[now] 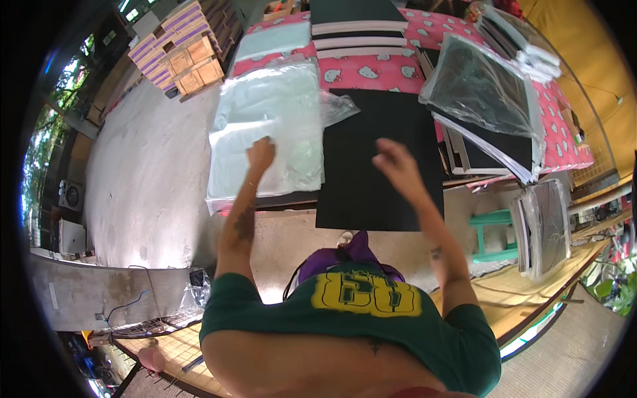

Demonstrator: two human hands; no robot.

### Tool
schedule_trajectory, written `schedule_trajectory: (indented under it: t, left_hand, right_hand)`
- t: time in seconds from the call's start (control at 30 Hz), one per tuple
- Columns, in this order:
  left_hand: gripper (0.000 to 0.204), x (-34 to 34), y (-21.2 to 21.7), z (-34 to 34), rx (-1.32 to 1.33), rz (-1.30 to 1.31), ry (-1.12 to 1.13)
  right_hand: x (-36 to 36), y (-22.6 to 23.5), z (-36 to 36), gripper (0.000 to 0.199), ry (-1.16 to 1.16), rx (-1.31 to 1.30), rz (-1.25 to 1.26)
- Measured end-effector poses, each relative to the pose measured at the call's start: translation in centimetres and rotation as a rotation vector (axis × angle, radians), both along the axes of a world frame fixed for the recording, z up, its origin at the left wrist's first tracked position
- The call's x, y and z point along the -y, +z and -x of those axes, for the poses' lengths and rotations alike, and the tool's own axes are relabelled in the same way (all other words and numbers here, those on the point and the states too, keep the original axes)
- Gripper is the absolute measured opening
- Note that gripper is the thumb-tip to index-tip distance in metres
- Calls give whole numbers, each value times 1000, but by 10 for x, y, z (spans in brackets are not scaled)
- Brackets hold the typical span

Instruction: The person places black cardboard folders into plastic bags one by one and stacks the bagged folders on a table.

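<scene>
My left hand (261,154) is over a stack of clear plastic bags (292,156), at the left of the table. Its fingers are curled closed, and whatever they pinch is hidden. A bright fold runs across the plastic beside it. To the right lies a large black board (358,182), its near edge jutting past the table. Over this board hangs my right hand (396,162), thumb and fingers apart, with nothing seen in it. A loose clear plastic flap (342,109) overlaps the board's far left corner.
A pink patterned cloth (368,69) covers the table. Plastic-wrapped black boards (484,86) are piled at the right, more black boards (358,13) at the far side. A green stool (494,235) and a wrapped bundle (544,225) stand lower right. Stacked boxes (192,63) are far left.
</scene>
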State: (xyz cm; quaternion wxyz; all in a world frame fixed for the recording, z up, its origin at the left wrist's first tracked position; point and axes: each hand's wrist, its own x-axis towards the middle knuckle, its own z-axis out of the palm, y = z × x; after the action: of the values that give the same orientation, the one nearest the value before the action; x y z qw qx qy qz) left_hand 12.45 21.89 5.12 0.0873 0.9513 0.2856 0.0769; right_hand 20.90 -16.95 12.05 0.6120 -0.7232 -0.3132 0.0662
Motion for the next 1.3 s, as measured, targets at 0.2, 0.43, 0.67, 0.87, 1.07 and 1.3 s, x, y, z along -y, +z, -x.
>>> schedule_trajectory:
  t: [0.2,0.43,0.67,0.87,1.07,1.3]
  left_hand:
    - [32,176,118,-5,503,895,-487]
    - [20,145,94,-19,516,759,-715]
    - [26,207,107,13,247,415,-836]
    - [27,242,98,-1,515,868,-587]
    - [17,177,50,-15,821,912,-269]
    - [7,156,54,21,470,1050,-497]
  right_hand:
    - [-76,-42,20,41,142,-364,-295]
    - [35,50,-74,42,26,-409,20]
    - [5,36,38,16,-169,-997,-446]
    - [10,3,30,12,-23,-709,-606]
    - [42,12,37,14,74,-830,-896]
    - [78,3,29,46,110,-933,-880]
